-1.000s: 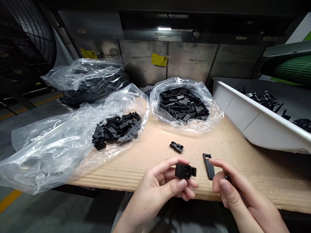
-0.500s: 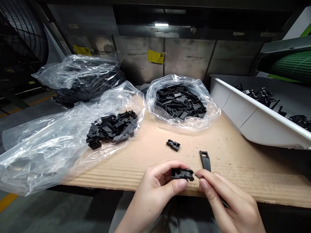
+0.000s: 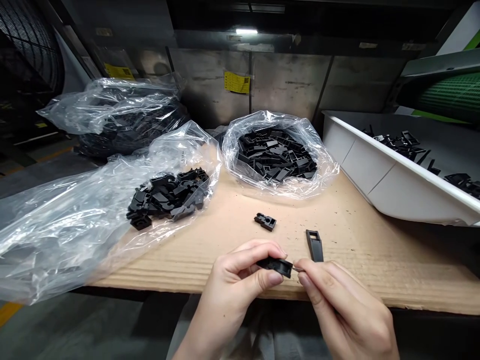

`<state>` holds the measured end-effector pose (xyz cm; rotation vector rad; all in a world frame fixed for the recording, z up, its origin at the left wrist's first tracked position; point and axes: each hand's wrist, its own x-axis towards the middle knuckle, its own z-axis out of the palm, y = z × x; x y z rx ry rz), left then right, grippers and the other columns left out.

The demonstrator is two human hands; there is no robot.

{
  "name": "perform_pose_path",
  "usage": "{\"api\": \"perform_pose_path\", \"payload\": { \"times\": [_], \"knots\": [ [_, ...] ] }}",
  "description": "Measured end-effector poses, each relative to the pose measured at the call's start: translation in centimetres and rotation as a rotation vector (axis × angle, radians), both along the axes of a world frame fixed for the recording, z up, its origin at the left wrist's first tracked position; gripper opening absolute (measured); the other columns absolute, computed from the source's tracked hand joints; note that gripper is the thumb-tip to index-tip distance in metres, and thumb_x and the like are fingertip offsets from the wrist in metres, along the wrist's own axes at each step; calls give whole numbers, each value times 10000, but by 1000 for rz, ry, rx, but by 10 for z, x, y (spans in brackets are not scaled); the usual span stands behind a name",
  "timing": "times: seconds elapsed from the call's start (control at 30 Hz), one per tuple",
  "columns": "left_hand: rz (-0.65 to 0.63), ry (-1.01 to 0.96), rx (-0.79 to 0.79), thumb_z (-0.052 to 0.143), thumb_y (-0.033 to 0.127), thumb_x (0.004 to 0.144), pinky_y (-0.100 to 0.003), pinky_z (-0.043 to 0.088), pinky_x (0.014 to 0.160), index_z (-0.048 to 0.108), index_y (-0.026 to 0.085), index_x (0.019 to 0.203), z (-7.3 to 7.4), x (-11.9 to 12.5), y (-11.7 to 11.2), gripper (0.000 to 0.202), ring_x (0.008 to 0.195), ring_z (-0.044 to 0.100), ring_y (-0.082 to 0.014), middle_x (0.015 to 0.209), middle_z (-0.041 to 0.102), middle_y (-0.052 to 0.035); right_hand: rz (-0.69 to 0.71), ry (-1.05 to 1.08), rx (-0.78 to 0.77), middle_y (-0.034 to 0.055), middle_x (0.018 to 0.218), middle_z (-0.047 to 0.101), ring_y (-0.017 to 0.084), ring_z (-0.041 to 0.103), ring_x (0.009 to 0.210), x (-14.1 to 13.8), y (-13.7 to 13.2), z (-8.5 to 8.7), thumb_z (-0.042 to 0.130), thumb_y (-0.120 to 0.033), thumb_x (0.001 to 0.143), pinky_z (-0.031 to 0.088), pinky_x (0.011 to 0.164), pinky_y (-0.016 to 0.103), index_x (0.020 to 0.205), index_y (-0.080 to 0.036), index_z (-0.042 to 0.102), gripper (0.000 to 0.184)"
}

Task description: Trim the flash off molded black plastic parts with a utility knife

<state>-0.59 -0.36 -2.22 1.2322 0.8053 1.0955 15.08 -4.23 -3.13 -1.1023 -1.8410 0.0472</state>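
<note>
Between thumb and fingers, my left hand (image 3: 240,285) grips a small black plastic part (image 3: 279,266) over the cardboard's front edge. My right hand (image 3: 345,295) is closed in a pinch on a thin pointed metal tool (image 3: 297,269), most of it hidden in the palm. Its tip meets the right end of the black part; whether it goes inside I cannot tell. Just beyond my right fingers lies a long black plastic piece (image 3: 315,246) with a square opening. A loose black plastic part (image 3: 265,221) rests farther back on the cardboard.
On the cardboard sheet (image 3: 225,240), a clear bag (image 3: 71,220) holds black parts (image 3: 168,195) at left. Another open bag (image 3: 326,175) of black pieces stands at the back. A white bin (image 3: 405,192) borders the right side; a stuffed bag (image 3: 123,110) sits back left.
The held black part has turned in my left fingers, showing its hollow end. My right hand has come closer, and the tool tip now meets the part. The view has shifted slightly.
</note>
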Motion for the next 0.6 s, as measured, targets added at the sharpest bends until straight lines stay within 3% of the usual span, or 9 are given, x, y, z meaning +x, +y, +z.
{"api": "perform_pose_path", "payload": {
  "times": [0.23, 0.43, 0.6],
  "knots": [
    [-16, -49, 42, 674, 134, 723, -198, 410, 793, 715, 263, 787, -1, -1, 1, 149, 875, 540, -149, 843, 634, 17, 102, 215, -215, -23, 611, 543, 85, 522, 485, -7, -3, 5, 501, -113, 815, 418, 447, 171, 918, -243, 612, 200],
    [-26, -72, 38, 671, 107, 718, -205, 416, 774, 713, 244, 766, 0, -2, -2, 151, 852, 544, -154, 821, 630, 9, 58, 180, -150, 8, 688, 591, 121, 581, 604, -5, -2, 5, 529, -87, 789, 467, 535, 197, 943, -224, 610, 221],
    [-9, -75, 53, 674, 109, 715, -214, 415, 774, 713, 239, 775, 0, -2, -1, 148, 856, 542, -164, 830, 628, 0, 70, 139, -151, 0, 628, 566, 111, 544, 523, -7, -2, 6, 509, -89, 796, 429, 456, 194, 935, -213, 611, 212]
  ]
}}
